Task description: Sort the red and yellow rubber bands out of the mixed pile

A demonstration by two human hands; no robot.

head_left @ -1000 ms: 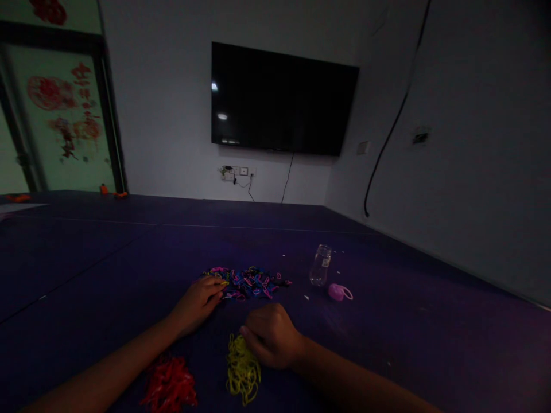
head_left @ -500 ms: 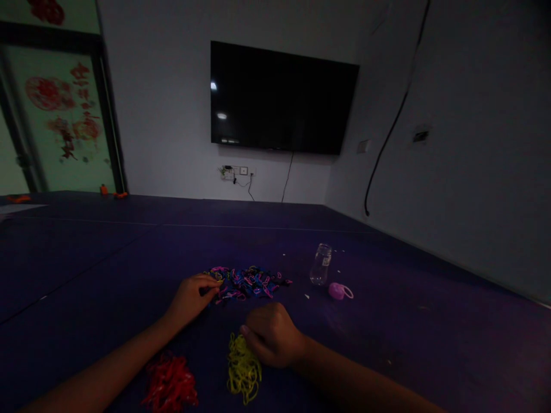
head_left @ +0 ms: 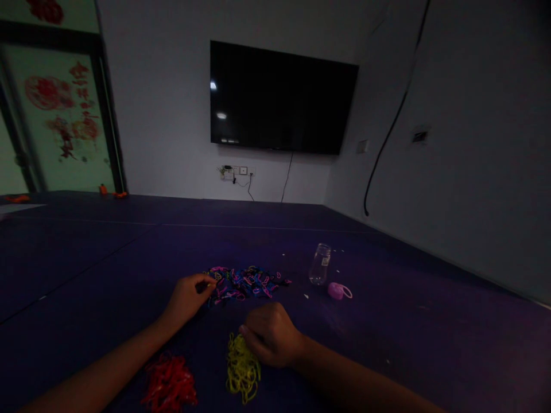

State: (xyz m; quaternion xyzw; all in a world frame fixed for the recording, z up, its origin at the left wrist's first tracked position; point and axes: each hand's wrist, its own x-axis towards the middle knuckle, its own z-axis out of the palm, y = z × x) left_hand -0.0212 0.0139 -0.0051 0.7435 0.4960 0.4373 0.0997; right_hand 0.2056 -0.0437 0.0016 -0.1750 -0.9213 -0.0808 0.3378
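My left hand (head_left: 188,298) is at the left edge of a loose pile of mixed pink, blue and black rubber bands (head_left: 249,282). Its thumb and forefinger are brought together in a pinch; what is between the tips is too small to make out. Nearer to me, my right hand (head_left: 273,335) is curled into a fist beside a heap of yellow rubber bands (head_left: 243,370), its thumb touching or almost touching the top of the heap. Whatever that fist may hold is hidden. Below my left forearm lies a heap of red rubber bands (head_left: 170,383).
A clear bottle (head_left: 319,265) stands uncapped right of the mixed pile, with a pink lid with a loop (head_left: 336,291) beside it. Small white scraps (head_left: 306,296) lie on the dark purple surface (head_left: 387,332). A television (head_left: 282,97) hangs on the far wall.
My left hand has drawn back slightly to the left from the mixed pile, its fingers still pinched. My right hand and the heaps have stayed put.
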